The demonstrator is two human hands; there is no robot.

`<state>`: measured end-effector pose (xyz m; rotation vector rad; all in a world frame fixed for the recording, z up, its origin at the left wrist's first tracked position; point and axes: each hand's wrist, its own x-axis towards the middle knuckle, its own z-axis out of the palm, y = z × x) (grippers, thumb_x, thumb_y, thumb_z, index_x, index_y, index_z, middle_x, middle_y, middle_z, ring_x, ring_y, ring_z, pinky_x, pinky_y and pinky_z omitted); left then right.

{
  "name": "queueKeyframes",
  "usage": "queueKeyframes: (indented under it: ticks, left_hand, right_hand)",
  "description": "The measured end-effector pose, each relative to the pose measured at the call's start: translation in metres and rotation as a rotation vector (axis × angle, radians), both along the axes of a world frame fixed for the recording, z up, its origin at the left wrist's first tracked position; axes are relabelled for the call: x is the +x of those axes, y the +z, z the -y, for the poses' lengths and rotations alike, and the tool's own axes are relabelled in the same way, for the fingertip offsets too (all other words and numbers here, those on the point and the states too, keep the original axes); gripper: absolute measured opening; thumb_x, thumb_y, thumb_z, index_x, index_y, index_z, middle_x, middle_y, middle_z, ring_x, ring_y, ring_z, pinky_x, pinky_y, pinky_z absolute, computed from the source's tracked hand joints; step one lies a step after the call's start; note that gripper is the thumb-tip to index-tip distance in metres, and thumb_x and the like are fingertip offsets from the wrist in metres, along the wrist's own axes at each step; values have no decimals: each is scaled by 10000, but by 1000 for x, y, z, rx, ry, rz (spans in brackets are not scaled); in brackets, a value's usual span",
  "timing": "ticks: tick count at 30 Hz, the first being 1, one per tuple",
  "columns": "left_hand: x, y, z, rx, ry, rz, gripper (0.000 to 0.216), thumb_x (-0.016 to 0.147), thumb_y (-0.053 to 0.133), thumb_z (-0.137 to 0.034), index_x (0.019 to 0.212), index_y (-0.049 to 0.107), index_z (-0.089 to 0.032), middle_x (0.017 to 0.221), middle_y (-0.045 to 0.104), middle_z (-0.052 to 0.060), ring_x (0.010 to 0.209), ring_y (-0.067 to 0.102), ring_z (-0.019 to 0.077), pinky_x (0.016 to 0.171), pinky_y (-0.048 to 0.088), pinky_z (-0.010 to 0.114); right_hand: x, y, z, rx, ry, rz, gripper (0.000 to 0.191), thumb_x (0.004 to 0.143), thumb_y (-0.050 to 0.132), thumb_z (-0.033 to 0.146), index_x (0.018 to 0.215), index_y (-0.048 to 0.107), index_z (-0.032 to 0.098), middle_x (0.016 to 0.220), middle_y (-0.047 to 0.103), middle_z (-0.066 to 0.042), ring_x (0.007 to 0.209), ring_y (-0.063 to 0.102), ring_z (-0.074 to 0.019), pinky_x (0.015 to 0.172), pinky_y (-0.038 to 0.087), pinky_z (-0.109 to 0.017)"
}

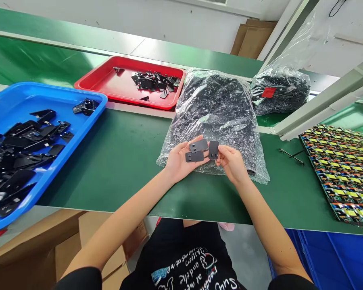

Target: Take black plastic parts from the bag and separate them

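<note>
Black flat pieces (199, 146), three counted, at the hands, over the near part of a large clear bag (218, 104). Left hand (183, 161): palm up, unclosed, two pieces lying on it. Right hand (231, 161): thumb and fingertips appear to pinch the third piece (213, 150) by its edge; whether left fingertips also support it, cannot tell.

Handling (judgement): hold the left palm level so the loose pair does not slide; with the right, grip by edges only, leaving the slotted face unobstructed; turn pieces singly, without rubbing faces.

Counts, left to right:
- Blue tray (12, 106): 1; black parts overlapping, uncountable.
- Red tray (99, 80): 1; parts mostly clustered, uncountable.
- Clear bags: 2, the large one flat on the tabletop (124, 161), a smaller bag (290, 90) with one red label (269, 92).
- Circuit-board panel (345, 173): 1; yellow patches too many to tally.
</note>
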<state>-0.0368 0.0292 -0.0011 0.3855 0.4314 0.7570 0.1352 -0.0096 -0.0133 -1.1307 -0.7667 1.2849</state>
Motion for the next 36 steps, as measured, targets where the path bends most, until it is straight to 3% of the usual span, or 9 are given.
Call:
queueKeyframes:
  ticks: [14, 20, 29, 36]
  left_hand:
    - [2, -1, 1, -24, -37, -65, 536, 900, 425, -385, 1361, 484, -117, 1212, 646, 161, 1069, 642, 298, 1037, 412, 506]
    - [3, -3, 2, -31, -54, -96, 503, 912, 407, -391, 1307, 541, -111, 1221, 643, 160, 1068, 628, 294, 1027, 405, 539]
    - [3, 1, 2, -87, -52, -102, 522, 920, 384, -373, 1345, 495, -91, 1117, 684, 158, 997, 645, 259, 998, 442, 519]
    - [1, 0, 0, -79, -39, -93, 520, 913, 391, -388, 1328, 515, -98, 1199, 651, 170, 1063, 627, 282, 996, 442, 539]
  right_hand:
    - [0, -2, 1, 31, -9, 65, 289, 698, 754, 455, 703, 665, 181, 537, 465, 34, 493, 404, -96, 462, 372, -228]
    - [0, -4, 2, 23, -24, 182, 285, 701, 769, 422, 832, 729, 172, 612, 549, 15, 506, 434, -104, 445, 373, -233]
    - [1, -8, 3, 71, -39, 330, 247, 758, 720, 434, 830, 719, 198, 760, 661, -21, 521, 477, -112, 467, 403, -242]
    - [-1, -4, 5, 111, -18, 372, 231, 785, 694, 433, 849, 714, 212, 776, 650, -14, 571, 482, -129, 529, 401, -258]
